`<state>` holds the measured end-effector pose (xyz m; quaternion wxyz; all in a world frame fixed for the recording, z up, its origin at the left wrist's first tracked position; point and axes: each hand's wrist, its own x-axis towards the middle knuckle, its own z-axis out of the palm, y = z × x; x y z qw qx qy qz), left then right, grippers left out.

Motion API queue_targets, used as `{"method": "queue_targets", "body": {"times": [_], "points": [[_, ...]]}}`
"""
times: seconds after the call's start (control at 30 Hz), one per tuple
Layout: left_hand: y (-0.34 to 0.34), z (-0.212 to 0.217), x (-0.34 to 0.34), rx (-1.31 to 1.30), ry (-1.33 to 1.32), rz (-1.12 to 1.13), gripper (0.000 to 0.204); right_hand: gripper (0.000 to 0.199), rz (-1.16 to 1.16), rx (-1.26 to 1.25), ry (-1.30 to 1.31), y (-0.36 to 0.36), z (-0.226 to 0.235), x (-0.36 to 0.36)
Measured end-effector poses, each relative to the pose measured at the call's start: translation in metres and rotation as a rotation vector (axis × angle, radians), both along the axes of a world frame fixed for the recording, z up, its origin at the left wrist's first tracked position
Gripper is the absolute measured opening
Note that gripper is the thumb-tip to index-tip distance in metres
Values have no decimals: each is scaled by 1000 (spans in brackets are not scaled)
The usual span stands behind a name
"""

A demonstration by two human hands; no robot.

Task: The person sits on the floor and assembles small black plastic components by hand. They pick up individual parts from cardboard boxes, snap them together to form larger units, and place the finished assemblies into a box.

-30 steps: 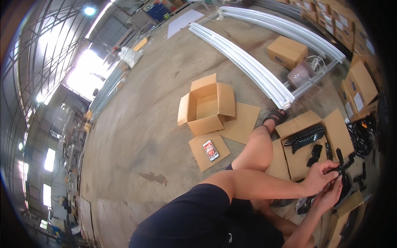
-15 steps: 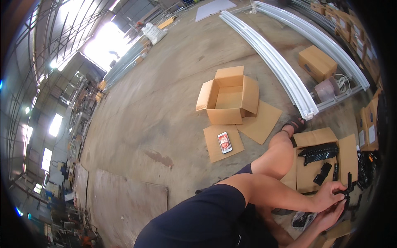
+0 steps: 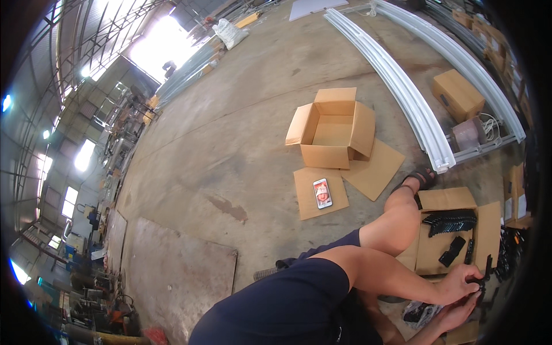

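Both my hands are at the lower right, close together beside an open cardboard box. My left hand point(image 3: 458, 284), the upper one, has its thumb and fingers closed on a slim black angular part point(image 3: 489, 268). From below, my right hand point(image 3: 460, 312) reaches up with its fingertips pressed on the same part. Dim light and my fingers hide much of the part. Inside the cardboard box point(image 3: 487, 237) lie a neat row of black parts point(image 3: 451, 222) and a loose black piece point(image 3: 453, 251). A clear plastic bag with dark contents point(image 3: 421, 312) sits beside my right wrist.
An open cardboard box point(image 3: 326, 156) stands ahead, with a phone point(image 3: 322, 194) on a cardboard sheet point(image 3: 308, 209) nearer me. Long white metal profiles point(image 3: 397, 80) and a closed carton point(image 3: 458, 95) lie at the far right. More black parts point(image 3: 510, 246) pile at the right edge.
The whole view has shifted, so the boxes and phone appear further right. Both hands remain on the black part, slightly lower in the picture.
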<state>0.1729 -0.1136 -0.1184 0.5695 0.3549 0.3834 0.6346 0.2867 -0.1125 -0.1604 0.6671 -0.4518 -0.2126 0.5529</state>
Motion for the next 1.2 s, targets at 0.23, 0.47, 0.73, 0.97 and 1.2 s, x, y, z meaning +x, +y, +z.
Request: {"method": "queue_targets", "body": {"times": [0.23, 0.47, 0.73, 0.97, 1.2], "points": [[-2, 7, -1, -13, 76, 12, 27, 43, -33, 38, -91, -4, 2, -4], [-9, 3, -7, -12, 64, -3, 28, 43, -84, -24, -91, -7, -1, -3], [5, 13, -27, -170, -153, -102, 3, 28, 309, -72, 217, 3, -9, 13], [42, 70, -55, 22, -230, 83, 28, 19, 8, -181, -321, 29, -51, 84], [52, 80, -109, 37, -169, 93, 32, 20, 503, -745, -975, 3, -187, 97]]}}
